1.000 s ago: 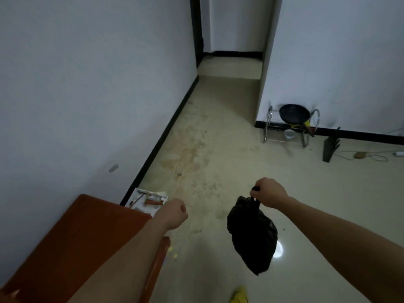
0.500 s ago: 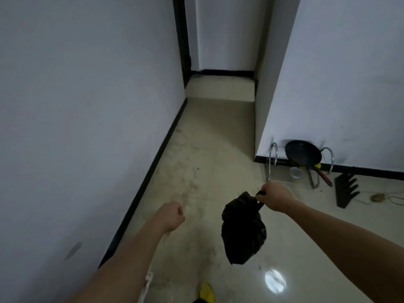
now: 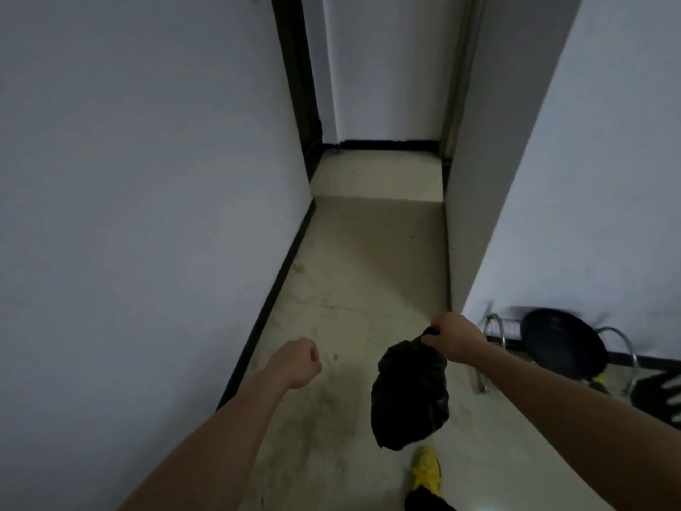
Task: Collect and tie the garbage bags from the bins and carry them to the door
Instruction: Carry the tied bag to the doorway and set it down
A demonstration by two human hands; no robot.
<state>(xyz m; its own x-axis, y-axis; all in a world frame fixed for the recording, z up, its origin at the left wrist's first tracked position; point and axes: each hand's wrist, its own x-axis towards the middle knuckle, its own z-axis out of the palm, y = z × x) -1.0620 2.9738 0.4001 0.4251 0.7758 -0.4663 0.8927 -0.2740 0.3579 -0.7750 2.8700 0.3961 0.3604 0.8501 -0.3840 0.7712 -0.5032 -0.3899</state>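
A black garbage bag (image 3: 409,396) hangs in the air over the floor, bunched at its top. My right hand (image 3: 455,337) is shut on that tied top and holds the bag up at mid frame. My left hand (image 3: 299,363) is a closed fist with nothing in it, to the left of the bag and apart from it. Both forearms reach in from the bottom of the view.
A narrow corridor (image 3: 372,230) runs ahead between white walls with black skirting to a dark door frame (image 3: 298,86). A wire rack (image 3: 493,348) with a black pan (image 3: 563,344) stands at the right wall. A yellow shoe (image 3: 425,470) shows below the bag.
I have moved forward along the corridor; the brown table and floor clutter at left have dropped out of view. The bag stays in my right hand and swings slightly left.
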